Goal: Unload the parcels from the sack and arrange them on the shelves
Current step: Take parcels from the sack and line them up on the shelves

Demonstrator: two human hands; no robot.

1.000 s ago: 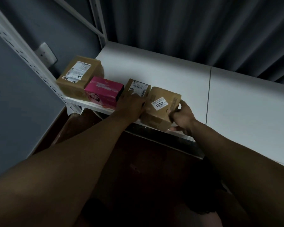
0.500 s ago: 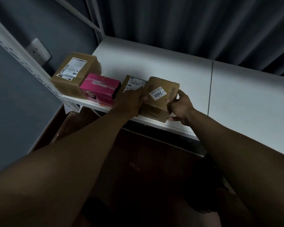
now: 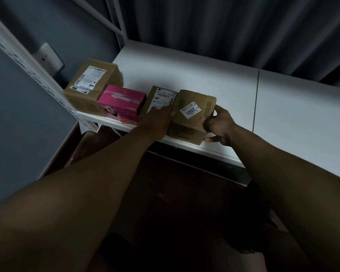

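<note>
A brown cardboard parcel [image 3: 192, 114] with a "2001" sticker sits near the front edge of the white shelf [image 3: 204, 83]. My left hand [image 3: 158, 121] holds its left side, my right hand [image 3: 218, 124] grips its right side with thumb on top. To its left stands a flat brown parcel [image 3: 161, 97] with a white label, partly covered by my left hand. Further left are a pink box [image 3: 122, 105] and a larger brown parcel [image 3: 92, 83]. The sack is not visible.
A white perforated upright [image 3: 28, 61] frames the shelf's left end. A wall socket [image 3: 48, 57] sits on the grey wall behind it. A dark corrugated wall [image 3: 224, 26] backs the shelf. The shelf's right part [image 3: 302, 114] is bare. Dark floor lies below.
Both hands slid the "2001" parcel a little further onto the shelf, against the flat parcel. The grip is unchanged.
</note>
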